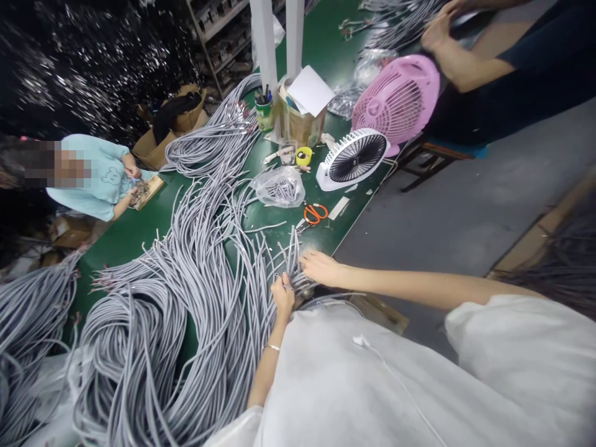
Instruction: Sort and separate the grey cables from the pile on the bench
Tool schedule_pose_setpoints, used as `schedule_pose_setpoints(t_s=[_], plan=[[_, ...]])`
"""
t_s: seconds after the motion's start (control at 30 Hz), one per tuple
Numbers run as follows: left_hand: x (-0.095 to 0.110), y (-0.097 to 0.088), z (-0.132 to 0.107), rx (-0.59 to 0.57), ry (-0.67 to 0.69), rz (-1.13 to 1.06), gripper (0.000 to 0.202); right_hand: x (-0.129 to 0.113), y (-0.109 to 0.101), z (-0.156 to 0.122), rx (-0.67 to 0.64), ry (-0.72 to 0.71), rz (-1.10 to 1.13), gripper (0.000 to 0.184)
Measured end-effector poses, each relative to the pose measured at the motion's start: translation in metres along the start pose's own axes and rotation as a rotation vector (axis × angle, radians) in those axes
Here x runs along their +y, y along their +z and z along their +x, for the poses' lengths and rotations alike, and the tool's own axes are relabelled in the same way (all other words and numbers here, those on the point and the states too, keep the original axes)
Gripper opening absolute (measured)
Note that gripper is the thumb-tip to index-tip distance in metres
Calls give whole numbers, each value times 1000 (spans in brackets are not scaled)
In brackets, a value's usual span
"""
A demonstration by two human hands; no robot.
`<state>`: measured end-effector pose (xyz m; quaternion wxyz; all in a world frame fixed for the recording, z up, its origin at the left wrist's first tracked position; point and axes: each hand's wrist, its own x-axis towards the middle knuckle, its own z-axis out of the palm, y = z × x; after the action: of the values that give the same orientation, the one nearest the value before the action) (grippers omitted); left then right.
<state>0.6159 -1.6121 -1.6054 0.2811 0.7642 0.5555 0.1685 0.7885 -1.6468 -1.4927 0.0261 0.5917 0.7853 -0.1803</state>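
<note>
Many grey cables (205, 248) lie in a long bundle over the green table and reach its near edge. At that edge my left hand (283, 295) is closed around a grey cable, its fingers curled. Just right of it, my right hand (320, 268) has its fingers drawn together beside the loose cable ends (293, 248). What lies between those fingertips is too small to make out. Orange-handled scissors (315, 214) rest on the table beyond my hands.
Past the scissors are a clear bag of short grey pieces (279, 187), a yellow tape roll (304, 155), a white fan (356, 160) and a pink fan (400, 99). Coiled cables (130, 335) fill the left. One person (95, 174) sits across; another person's arm (465, 62) is upper right.
</note>
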Motion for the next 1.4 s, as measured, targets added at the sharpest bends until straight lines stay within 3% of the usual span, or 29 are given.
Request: schedule_pose_setpoints(t_s=[0.23, 0.47, 0.6, 0.67, 0.77, 0.8, 0.87, 0.97, 1.07, 1.27, 1.4], plan=[[-6, 5, -1, -1, 17, 19, 33, 0, -10, -9, -171, 2, 74, 21], [-16, 7, -13, -16, 81, 5, 35, -25, -26, -25, -252, -17, 114, 26], [-20, 9, -15, 0, 83, 3, 34, -18, -59, -53, -297, -60, 107, 25], [-21, 8, -10, 17, 81, 2, 33, 0, -87, -72, -246, -1, 83, 28], [-22, 7, -3, 15, 113, 5, 33, 26, -115, -84, 94, 258, -33, 26], [-21, 6, -2, 6, 134, 7, 34, 30, -116, -80, 173, 279, -47, 21], [-20, 4, -3, -13, 177, 17, 34, 33, -101, -60, 212, 208, -26, 21], [-17, 3, -10, -20, 221, 39, 37, 28, -62, -18, 140, 103, -30, 33], [-12, 2, -17, 19, 221, 66, 41, 25, -35, 3, 27, 52, -44, 27], [1, 5, -20, 183, 115, 140, 46, 28, -34, -25, -148, 48, -25, 21], [3, 10, -20, 196, 103, 188, 47, 8, -37, -50, -236, 74, 32, 24]])
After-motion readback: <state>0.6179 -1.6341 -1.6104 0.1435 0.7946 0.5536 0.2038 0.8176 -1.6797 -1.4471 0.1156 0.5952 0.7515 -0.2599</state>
